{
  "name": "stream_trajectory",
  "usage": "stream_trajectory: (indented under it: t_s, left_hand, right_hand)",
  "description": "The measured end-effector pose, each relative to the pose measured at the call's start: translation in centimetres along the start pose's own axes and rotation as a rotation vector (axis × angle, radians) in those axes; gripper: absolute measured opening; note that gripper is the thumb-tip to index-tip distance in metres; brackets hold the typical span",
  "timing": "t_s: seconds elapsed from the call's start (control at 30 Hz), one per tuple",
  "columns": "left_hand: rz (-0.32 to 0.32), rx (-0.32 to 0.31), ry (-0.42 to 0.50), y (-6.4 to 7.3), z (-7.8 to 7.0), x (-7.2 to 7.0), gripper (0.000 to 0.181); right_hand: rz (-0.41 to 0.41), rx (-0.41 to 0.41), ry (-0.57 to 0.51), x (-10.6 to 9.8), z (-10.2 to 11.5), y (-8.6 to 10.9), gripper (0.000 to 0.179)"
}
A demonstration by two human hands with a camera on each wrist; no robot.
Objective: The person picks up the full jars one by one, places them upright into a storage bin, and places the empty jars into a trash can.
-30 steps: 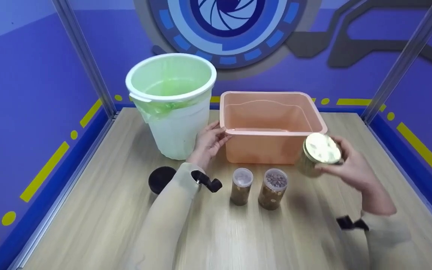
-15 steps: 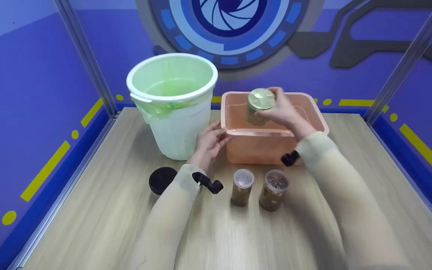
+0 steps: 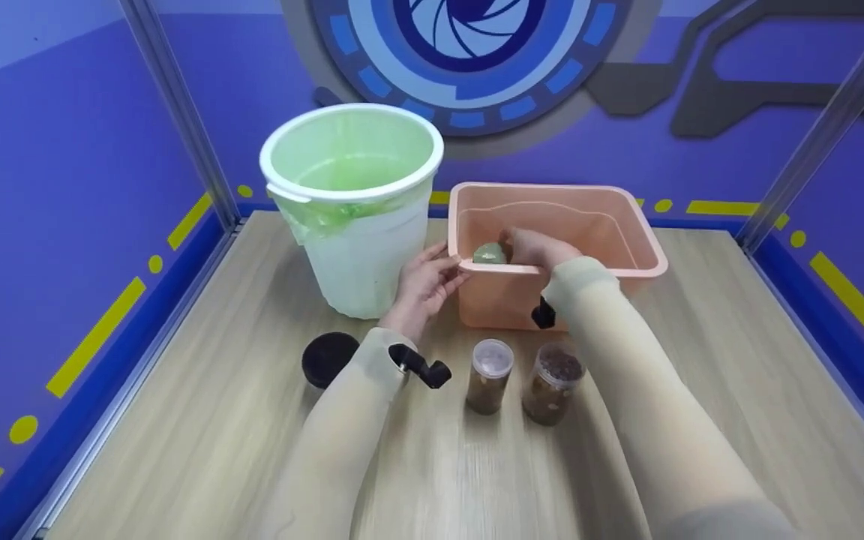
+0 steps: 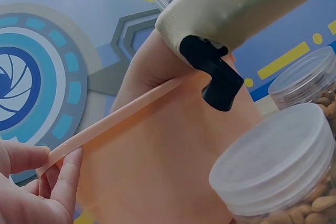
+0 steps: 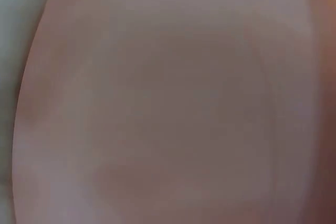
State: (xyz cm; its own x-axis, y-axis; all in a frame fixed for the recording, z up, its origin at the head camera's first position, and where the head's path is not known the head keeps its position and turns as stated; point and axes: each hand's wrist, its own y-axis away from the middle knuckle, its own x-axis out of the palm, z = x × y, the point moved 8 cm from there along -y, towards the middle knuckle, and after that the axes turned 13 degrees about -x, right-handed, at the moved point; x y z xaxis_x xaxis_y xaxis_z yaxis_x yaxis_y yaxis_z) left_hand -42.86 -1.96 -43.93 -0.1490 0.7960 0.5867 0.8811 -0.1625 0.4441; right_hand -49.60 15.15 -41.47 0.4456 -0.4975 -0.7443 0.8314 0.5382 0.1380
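Note:
A pink plastic bin (image 3: pixel 507 296) stands at the back of the table. My left hand (image 3: pixel 426 283) pinches its near left corner; in the left wrist view the thumb and fingers (image 4: pixel 68 182) lie on either side of the rim. Over the front wall reaches my right hand (image 3: pixel 541 246), inside the bin. It holds a jar with a gold-coloured lid (image 3: pixel 489 253) near the left end; the jar's body is hidden by the front wall. The right wrist view is filled by a blurred close surface.
Left of the bin is a white bucket (image 3: pixel 361 255) with a green liner. In front stand a slim clear-lidded jar (image 3: pixel 488 382) and a wider jar (image 3: pixel 550 390) with brown contents. A black-topped container (image 3: pixel 329 360) sits beside the left forearm.
My right hand has carried the gold-lidded jar from the bin's right side, over the rim, and down into its left part. The left hand has stayed at the corner.

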Motion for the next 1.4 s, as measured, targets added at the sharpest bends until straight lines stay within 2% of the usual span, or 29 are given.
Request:
stream_trajectory:
  t_s: [0.07, 0.17, 0.23, 0.4, 0.47, 0.57, 0.67, 0.73, 0.83, 0.93, 0.97, 1.03, 1.1, 1.17, 1.23, 1.33, 1.4]
  left_hand:
    - [-0.005, 0.001, -0.001, 0.0, 0.0, 0.1, 0.057]
    - [-0.004, 0.001, -0.003, 0.0, 0.2, 0.1, 0.057]
    - [0.0, 0.007, -0.004, -0.1, 0.2, 0.2, 0.057]
    - [0.014, 0.029, -0.001, -0.3, 0.2, 0.3, 0.054]
    - [0.014, 0.032, -0.004, -0.3, 0.2, 0.3, 0.053]
    - [0.009, 0.031, -0.006, -0.3, 0.1, 0.2, 0.053]
    - [0.008, 0.032, -0.002, -0.3, 0.0, 0.1, 0.054]
    - [0.011, 0.033, 0.0, -0.3, 0.0, 0.1, 0.055]
    - [0.015, 0.038, -0.003, -0.3, -0.1, 0.2, 0.055]
    - [0.014, 0.037, -0.003, -0.2, -0.1, 0.2, 0.056]
    - [0.012, 0.036, -0.005, -0.2, 0.0, 0.2, 0.056]
    - [0.008, 0.033, 0.0, -0.2, 0.0, 0.2, 0.057]
    - [0.004, 0.031, 0.002, -0.1, 0.0, 0.1, 0.056]
    - [0.004, 0.032, 0.006, -0.2, 0.0, 0.1, 0.056]
    - [0.001, 0.032, 0.003, -0.2, 0.0, 0.0, 0.055]
    - [0.0, 0.035, -0.006, -0.2, 0.0, 0.0, 0.053]
    - [0.002, 0.037, -0.012, -0.2, 0.0, 0.0, 0.052]
  right_hand:
    - [0.028, 0.094, -0.082, 0.5, -0.6, 0.4, 0.051]
    - [0.043, 0.216, -0.192, 1.1, -1.5, 0.9, 0.052]
    - [0.063, 0.241, -0.219, 1.3, -1.8, 1.1, 0.056]
    - [0.135, 0.079, 0.028, 0.6, -1.1, 0.5, 0.064]
    - [0.114, 0.022, 0.088, -0.1, -0.7, 0.3, 0.064]
    - [0.038, -0.037, 0.092, -1.5, 0.3, 0.5, 0.062]
    - [-0.06, -0.092, 0.022, -3.0, 1.4, 1.8, 0.06]
    - [-0.127, -0.163, -0.012, -4.0, 2.3, 3.4, 0.056]
    - [-0.251, -0.283, -0.084, -5.1, 3.5, 6.8, 0.05]
    - [-0.38, -0.415, -0.233, -5.3, 4.2, 11.1, 0.044]
    - [-0.409, -0.463, -0.288, -5.1, 4.3, 12.5, 0.042]
    - [-0.402, -0.584, -0.412, -4.1, 4.3, 15.1, 0.044]
    - [-0.334, -0.675, -0.512, -2.5, 3.9, 17.4, 0.051]
    - [-0.247, -0.732, -0.543, -0.6, 3.1, 19.0, 0.064]
    - [-0.196, -0.722, -0.519, 1.4, 1.8, 20.0, 0.078]
    - [-0.206, -0.624, -0.45, 4.1, -0.7, 20.4, 0.095]
    - [-0.215, -0.551, -0.43, 5.8, -2.2, 20.4, 0.099]
